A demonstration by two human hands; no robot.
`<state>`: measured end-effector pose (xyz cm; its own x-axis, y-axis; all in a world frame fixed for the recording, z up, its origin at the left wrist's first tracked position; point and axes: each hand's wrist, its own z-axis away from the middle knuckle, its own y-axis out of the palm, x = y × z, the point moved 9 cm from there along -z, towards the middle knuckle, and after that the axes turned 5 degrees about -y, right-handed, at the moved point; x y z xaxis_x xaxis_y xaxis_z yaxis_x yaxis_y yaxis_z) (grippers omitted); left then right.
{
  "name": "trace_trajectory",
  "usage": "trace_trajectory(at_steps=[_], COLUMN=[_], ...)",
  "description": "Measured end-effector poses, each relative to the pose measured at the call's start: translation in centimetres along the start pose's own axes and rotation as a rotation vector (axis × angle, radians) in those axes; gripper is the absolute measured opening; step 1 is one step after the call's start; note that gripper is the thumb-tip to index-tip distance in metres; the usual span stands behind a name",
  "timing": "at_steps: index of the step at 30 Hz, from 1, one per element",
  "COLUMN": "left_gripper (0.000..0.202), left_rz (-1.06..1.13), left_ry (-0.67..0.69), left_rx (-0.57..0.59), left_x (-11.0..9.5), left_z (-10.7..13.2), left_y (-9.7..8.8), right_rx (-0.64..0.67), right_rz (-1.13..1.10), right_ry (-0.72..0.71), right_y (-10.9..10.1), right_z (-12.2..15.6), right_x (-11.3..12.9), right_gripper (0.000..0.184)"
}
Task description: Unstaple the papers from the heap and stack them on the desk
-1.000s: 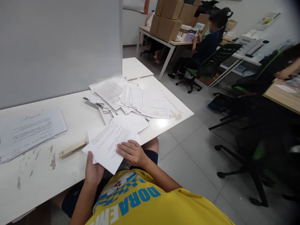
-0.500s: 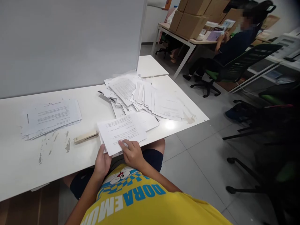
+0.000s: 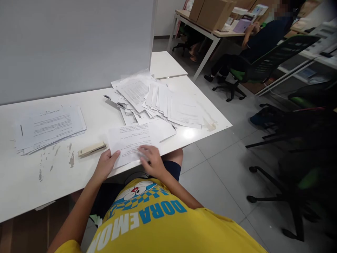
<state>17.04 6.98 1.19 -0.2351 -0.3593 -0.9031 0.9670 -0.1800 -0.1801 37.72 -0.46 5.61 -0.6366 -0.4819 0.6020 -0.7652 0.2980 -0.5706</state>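
Note:
My left hand (image 3: 106, 162) pinches the lower left edge of a printed sheet of paper (image 3: 129, 140), thumb on top and fingers underneath. My right hand (image 3: 152, 160) is over the lower right part of the same sheet, its fingers apart and slightly blurred; whether they touch the paper is hard to tell. Just left of the sheet lies a cream stapler (image 3: 92, 149) on the white table (image 3: 63, 186). Beyond the sheet spreads a messy heap of loose papers (image 3: 155, 98). A neater stack of printed papers (image 3: 52, 124), its top sheet stapled, rests on the left.
A grey partition (image 3: 73, 45) stands along the table's far edge. To the right, a seated person (image 3: 265, 42) works at another desk with cardboard boxes (image 3: 209, 14). Office chairs (image 3: 284, 193) stand on the tiled floor to my right.
My left hand has moved up and now has its thumb on top of the sheet. My right hand has lifted and shifted slightly right. The sheet lies flatter, and the view has tilted down.

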Motion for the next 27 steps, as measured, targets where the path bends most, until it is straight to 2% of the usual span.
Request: trace_trajectory(at_steps=[2, 3, 5, 7, 9, 11, 12, 14, 17, 19, 23, 25, 27], left_gripper=[0.07, 0.068, 0.063, 0.054, 0.043, 0.034, 0.033, 0.037, 0.047, 0.046, 0.037, 0.042, 0.055], left_rz=[-0.121, -0.163, -0.221, -0.243, -0.215, -0.171, -0.153, -0.111, -0.028, -0.017, -0.089, -0.103, -0.115], left_ry=[0.086, 0.132, 0.243, 0.372, 0.513, 0.628, 0.667, 0.674, 0.582, 0.544, 0.522, 0.515, 0.532], left_rx=[0.01, 0.035, 0.074, 0.132, 0.238, 0.308, 0.305, 0.2, -0.041, -0.17, -0.254, -0.259, -0.246], left_x=[-0.6, -0.9, -1.9, -3.1, -4.5, -5.3, -5.4, -4.7, -2.1, -0.4, 1.3, 1.4, 0.7], left_z=[0.1, 0.2, 0.8, 1.6, 2.6, 3.7, 4.1, 4.5, 5.0, 5.4, 4.9, 4.2, 3.9], left_y=[-0.1, 0.0, 0.2, 0.6, 1.2, 1.5, 1.3, 0.3, -1.6, -2.3, -2.6, -2.9, -3.1], right_rx=[-0.227, -0.294, -0.317, -0.277, -0.29, -0.341, -0.361, -0.37, -0.351, -0.315, -0.145, -0.011, 0.107], right_rz=[0.009, -0.015, -0.144, -0.306, -0.417, -0.468, -0.48, -0.498, -0.541, -0.587, -0.554, -0.426, -0.363], right_ry=[0.252, 0.357, 0.467, 0.478, 0.456, 0.429, 0.417, 0.4, 0.405, 0.449, 0.556, 0.614, 0.685], right_y=[-3.0, -4.0, -5.0, -5.0, -5.3, -5.6, -5.6, -5.1, -3.8, -2.7, -1.2, -1.2, -1.2], right_z=[0.4, 0.6, 0.5, -0.3, -0.8, -0.8, -0.7, -0.1, 1.2, 2.0, 2.7, 2.6, 2.5], right_x=[-3.5, -5.1, -7.2, -7.9, -7.8, -7.5, -7.3, -6.9, -6.1, -5.7, -5.5, -6.0, -6.8], right_gripper=[0.044, 0.05, 0.06, 0.06, 0.053, 0.039, 0.03, 0.016, 0.016, 0.017, 0.023, 0.024, 0.027])
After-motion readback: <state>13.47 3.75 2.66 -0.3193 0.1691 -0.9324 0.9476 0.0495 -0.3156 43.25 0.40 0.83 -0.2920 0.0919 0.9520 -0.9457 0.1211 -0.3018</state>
